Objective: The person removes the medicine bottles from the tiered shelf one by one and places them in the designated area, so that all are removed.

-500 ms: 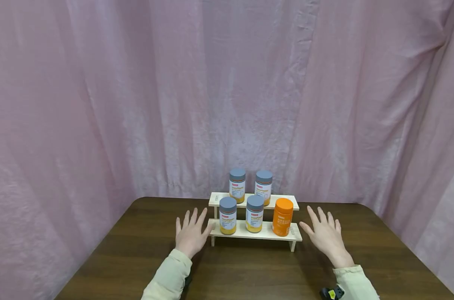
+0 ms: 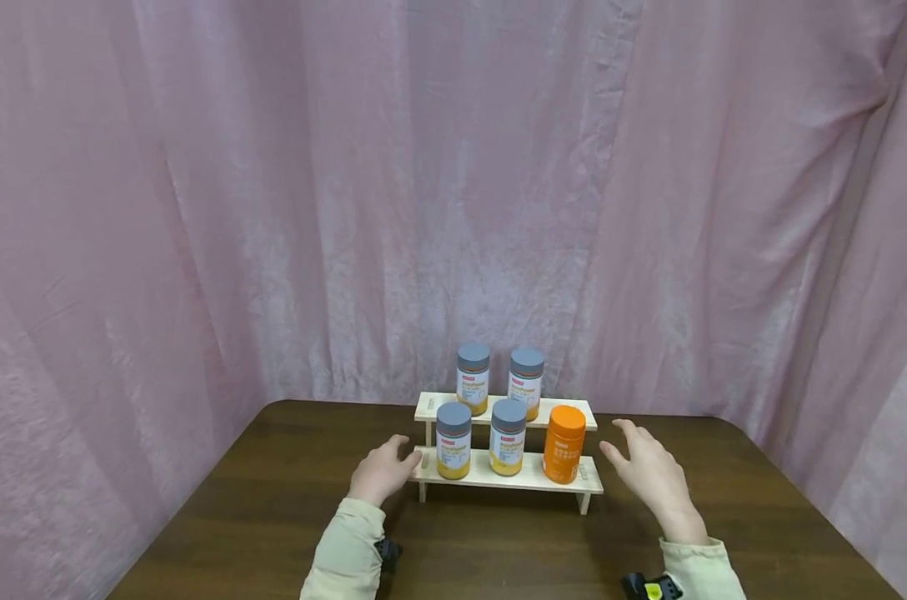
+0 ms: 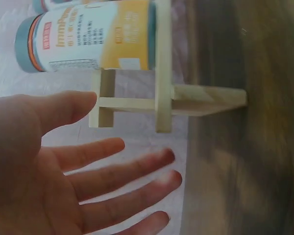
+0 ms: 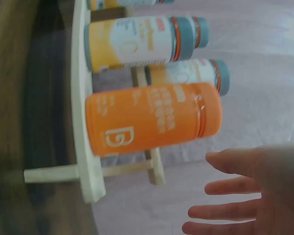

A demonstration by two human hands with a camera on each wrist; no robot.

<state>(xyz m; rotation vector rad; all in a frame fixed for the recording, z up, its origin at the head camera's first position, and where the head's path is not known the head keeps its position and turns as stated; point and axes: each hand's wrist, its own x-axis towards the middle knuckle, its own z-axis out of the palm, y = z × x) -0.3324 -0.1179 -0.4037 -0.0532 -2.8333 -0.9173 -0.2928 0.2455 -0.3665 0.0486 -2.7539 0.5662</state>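
A two-tier pale wooden rack stands on the table, bearing several jars. On its lower step are a grey-lidded jar, a second grey-lidded jar and an orange jar at the right. Two more grey-lidded jars, one at left and one at right, occupy the upper step. My left hand hovers beside the rack's left end, thumb toward it, fingers spread and holding nothing. To the right of the orange jar, my right hand is likewise empty, its fingers extended in the right wrist view.
The dark brown wooden table extends around the rack, with rounded far corners. Behind it hangs a pink velvet curtain. Black wrist devices show at the left cuff and the right cuff.
Both hands have turned, thumbs toward the rack, with their fingers less fanned out in the head view. The jars and rack sit slightly lower in the picture.
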